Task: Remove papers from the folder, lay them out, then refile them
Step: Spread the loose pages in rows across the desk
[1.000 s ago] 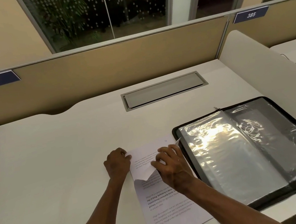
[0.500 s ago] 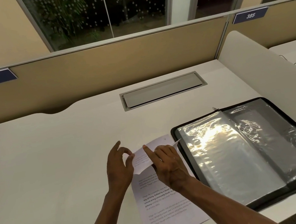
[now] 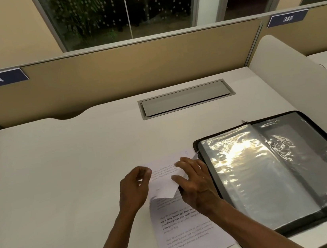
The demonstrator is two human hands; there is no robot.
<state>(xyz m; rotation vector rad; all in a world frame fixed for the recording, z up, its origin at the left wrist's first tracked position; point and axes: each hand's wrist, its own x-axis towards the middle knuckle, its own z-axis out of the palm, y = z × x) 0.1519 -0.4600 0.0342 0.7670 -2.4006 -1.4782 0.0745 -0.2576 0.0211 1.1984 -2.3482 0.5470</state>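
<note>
Both grips are busy at the far end of the paper stack (image 3: 185, 231): the left hand (image 3: 134, 187) has curled fingers pinching the left edge of the top sheet (image 3: 163, 188), and the right hand (image 3: 195, 184) has thumb and fingers on the same sheet, which is folded back toward the person so its blank underside shows. Looks like they're peeling one page off the pile, with a sheet marked 5 underneath.

Stack sits on the worktop (image 3: 61, 179) just left of the open black folder (image 3: 289, 169), whose shiny plastic sleeves (image 3: 248, 175) look empty.

My take: keep the pinch light and near a corner so only one sheet comes up, then slide it off sideways to the bare worktop on the left instead of yanking it. Risk is creasing that folded bit or dragging the page below along with it.
</note>
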